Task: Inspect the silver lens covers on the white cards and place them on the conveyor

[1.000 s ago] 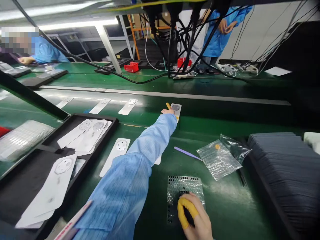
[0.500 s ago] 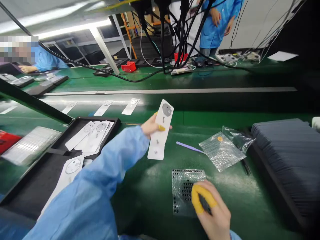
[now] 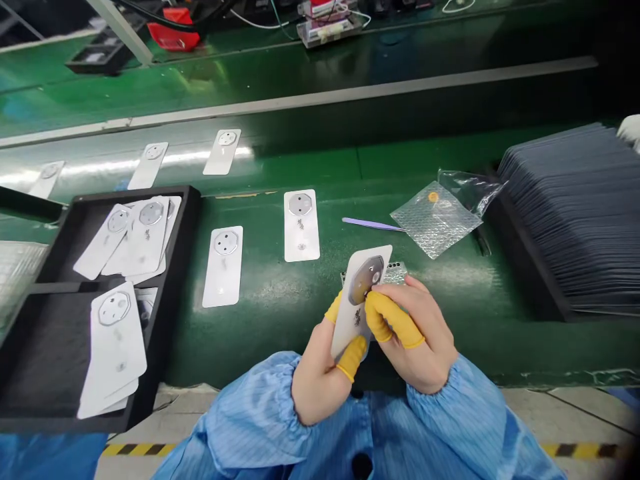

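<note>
My left hand [image 3: 325, 367], with yellow finger cots, grips a white phone back cover [image 3: 344, 337] by its lower edges and holds it tilted above the bench. Thumb and finger of my right hand [image 3: 413, 333], also in yellow cots, pinch together at the cover's grey octagonal camera plate [image 3: 367, 280]. Whatever sits between those fingertips is too small and hidden to make out. Behind the held cover, a clear sheet [image 3: 397, 272] with small black dots is mostly hidden. Two more covers lie flat to the left, one white cover [image 3: 301, 240] nearer and another cover [image 3: 223, 273] farther off.
A black tray [image 3: 183, 267] at left holds stacked covers [image 3: 117, 333]. Several covers [image 3: 221, 153] lie along the strip behind. Purple tweezers [image 3: 373, 225] and a bubble-wrap pouch [image 3: 435, 220] lie right of centre. A rack of dark grey sheets [image 3: 575, 220] stands at far right.
My left hand has drawn the cover back towards my body. My right hand has moved from the dotted sheet up to the cover's camera plate. The view has tilted down.
</note>
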`<state>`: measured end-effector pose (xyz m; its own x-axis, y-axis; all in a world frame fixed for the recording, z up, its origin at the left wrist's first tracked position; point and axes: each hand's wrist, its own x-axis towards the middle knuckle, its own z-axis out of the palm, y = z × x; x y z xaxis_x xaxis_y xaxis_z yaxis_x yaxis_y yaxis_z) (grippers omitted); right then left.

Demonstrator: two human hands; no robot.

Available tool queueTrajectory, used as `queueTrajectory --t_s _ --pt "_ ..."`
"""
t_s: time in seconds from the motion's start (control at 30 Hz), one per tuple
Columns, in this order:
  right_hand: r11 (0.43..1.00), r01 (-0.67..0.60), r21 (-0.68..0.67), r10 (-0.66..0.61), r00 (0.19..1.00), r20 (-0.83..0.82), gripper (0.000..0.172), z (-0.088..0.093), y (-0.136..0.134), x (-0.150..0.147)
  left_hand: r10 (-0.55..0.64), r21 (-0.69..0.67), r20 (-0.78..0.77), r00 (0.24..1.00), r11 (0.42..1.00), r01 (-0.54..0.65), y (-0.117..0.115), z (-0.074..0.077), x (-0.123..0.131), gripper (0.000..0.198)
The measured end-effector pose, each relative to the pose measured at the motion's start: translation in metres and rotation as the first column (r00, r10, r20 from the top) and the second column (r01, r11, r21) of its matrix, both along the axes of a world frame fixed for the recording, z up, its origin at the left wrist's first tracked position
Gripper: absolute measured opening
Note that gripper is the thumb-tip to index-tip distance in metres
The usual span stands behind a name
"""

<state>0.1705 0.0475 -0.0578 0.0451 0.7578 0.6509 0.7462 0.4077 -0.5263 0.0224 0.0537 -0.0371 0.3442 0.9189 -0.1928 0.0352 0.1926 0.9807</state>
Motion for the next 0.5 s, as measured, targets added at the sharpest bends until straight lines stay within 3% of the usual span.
queueTrajectory --t_s 0.13,0.33,0.5 --pt "0.997 -0.031 -0.064 0.034 0.999 0.035 0.039 0.001 -0.006 0.002 0.014 0.055 -0.033 0.999 0.998 -0.012 -0.007 -0.006 -0.004 0.043" --pt "0.996 -0.079 0.052 0.072 0.99 0.123 0.037 0.004 -0.005 -0.005 -0.021 0.114 -0.094 0.995 0.993 0.032 -0.01 -0.009 -0.007 0.032" --pt "0.995 -0.092 0.04 0.086 0.988 0.131 0.035 0.003 -0.005 -0.009 -0.062 0.135 -0.08 0.995 0.988 0.073 -0.008 -0.01 -0.006 0.037"
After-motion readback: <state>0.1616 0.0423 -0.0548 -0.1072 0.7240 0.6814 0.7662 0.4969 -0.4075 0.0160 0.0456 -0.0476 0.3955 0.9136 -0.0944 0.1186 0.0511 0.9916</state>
